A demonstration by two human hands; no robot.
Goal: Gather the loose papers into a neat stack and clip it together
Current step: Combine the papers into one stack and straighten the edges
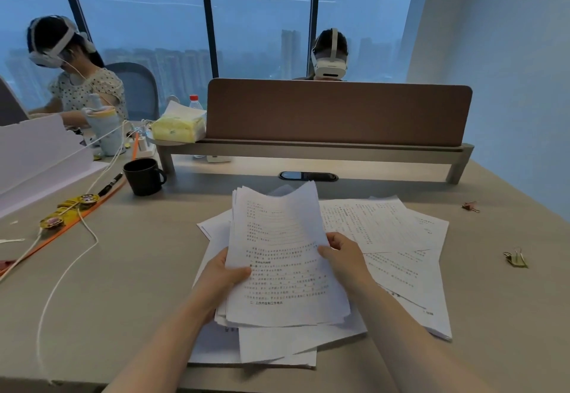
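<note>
Holding a partial stack of papers (277, 257) by its two side edges, the left hand (223, 275) clamps the left edge, thumb lying on the printed top sheet and fingers hidden beneath, while the right hand (340, 257) pinches the right edge with its fingers curled round it. The stack is lifted and tilted above the desk (129, 284), its far corners sagging and its lower edges visibly uneven.

Beneath the stack and to its right lie the remaining loose sheets (388, 232), fanned and overlapping; more loose sheets project toward the viewer from under the stack. Two binder clips, the near clip (515, 259) and the far clip (470, 206), rest well to the right of the stack, beyond the loose sheets. A black mug (143, 176), a pen (110, 184) and a white cable (77, 257) lie to the left of the stack.

Risks, as judged: the grip is at the edges only, so inner sheets may slide out of the lower edge if the tilt steepens. Squaring the stack before the remaining sheets are gathered would leave pages out. Releasing one hand to reach a clip could let the misaligned stack splay, so that the clip fixes it crooked or misses short-seated sheets.
</note>
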